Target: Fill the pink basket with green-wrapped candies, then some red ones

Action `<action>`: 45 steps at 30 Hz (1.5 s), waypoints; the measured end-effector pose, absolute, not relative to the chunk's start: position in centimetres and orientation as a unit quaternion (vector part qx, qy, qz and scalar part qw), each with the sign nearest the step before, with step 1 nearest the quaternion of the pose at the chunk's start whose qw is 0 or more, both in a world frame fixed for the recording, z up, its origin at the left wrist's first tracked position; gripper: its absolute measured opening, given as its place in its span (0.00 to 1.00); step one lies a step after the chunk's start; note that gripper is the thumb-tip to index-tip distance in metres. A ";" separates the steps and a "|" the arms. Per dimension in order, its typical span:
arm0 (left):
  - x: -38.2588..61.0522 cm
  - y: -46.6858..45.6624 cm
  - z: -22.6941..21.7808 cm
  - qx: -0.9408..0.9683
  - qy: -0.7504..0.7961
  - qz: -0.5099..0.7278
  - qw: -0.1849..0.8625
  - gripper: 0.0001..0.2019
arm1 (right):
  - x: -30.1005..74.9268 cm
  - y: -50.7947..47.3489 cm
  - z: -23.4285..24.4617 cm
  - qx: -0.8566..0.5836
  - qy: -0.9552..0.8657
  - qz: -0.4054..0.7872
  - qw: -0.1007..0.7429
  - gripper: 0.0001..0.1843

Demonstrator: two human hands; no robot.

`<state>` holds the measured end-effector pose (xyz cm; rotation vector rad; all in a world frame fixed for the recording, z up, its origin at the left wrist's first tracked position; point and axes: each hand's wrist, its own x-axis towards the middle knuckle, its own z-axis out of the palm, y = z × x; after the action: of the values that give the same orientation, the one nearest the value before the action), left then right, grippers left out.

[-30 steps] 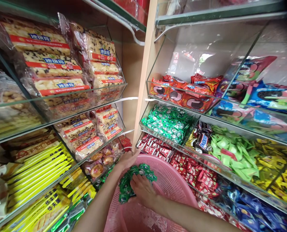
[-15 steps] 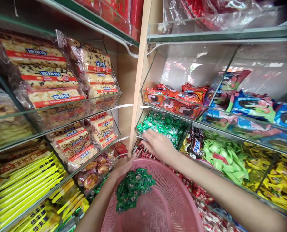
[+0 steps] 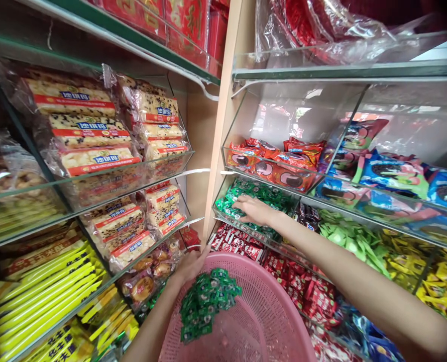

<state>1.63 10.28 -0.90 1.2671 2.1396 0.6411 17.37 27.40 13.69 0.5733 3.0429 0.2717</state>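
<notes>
My left hand (image 3: pixel 192 264) grips the rim of a pink plastic basket (image 3: pixel 274 291), its thumb along the edge. Inside the basket, a heap of small green-wrapped candies (image 3: pixel 208 301) lies against the left wall, and the bottom shows beside it. My right hand (image 3: pixel 256 210) is at a glass bin of the same kind of green candies (image 3: pixel 242 188). Its fingers are stretched out and slightly apart at the top of the pile, with no candy visible in them. Their undersides are hidden.
A glass shelf with red cookie packs (image 3: pixel 284 166) overhangs the green bin. Below that bin lie red-wrapped sweets (image 3: pixel 234 240). A wooden post (image 3: pixel 218 141) divides it from the left shelves of packaged sachima bars (image 3: pixel 101 158). Light green packets (image 3: pixel 346 236) fill a compartment at right.
My right hand has moved from in front of the bin up and right, onto the green candies. My left hand stays on the basket rim. The view has tilted up slightly.
</notes>
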 end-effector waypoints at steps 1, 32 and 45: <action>1.6 10.2 -1.0 0.478 0.798 0.236 0.280 0.37 | 17.4 27.3 13.7 0.185 0.978 0.094 0.025 0.18; 1.0 9.7 -2.0 0.495 0.791 0.233 0.272 0.36 | 17.1 28.2 14.6 0.222 0.969 0.111 -0.006 0.13; 1.0 10.1 -1.8 0.488 0.792 0.241 0.278 0.35 | 18.2 30.2 13.3 0.251 0.966 -0.040 -0.054 0.13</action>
<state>1.03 10.09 -1.80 1.3098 2.1243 0.6460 18.17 30.15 13.32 0.8160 3.1421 -0.1314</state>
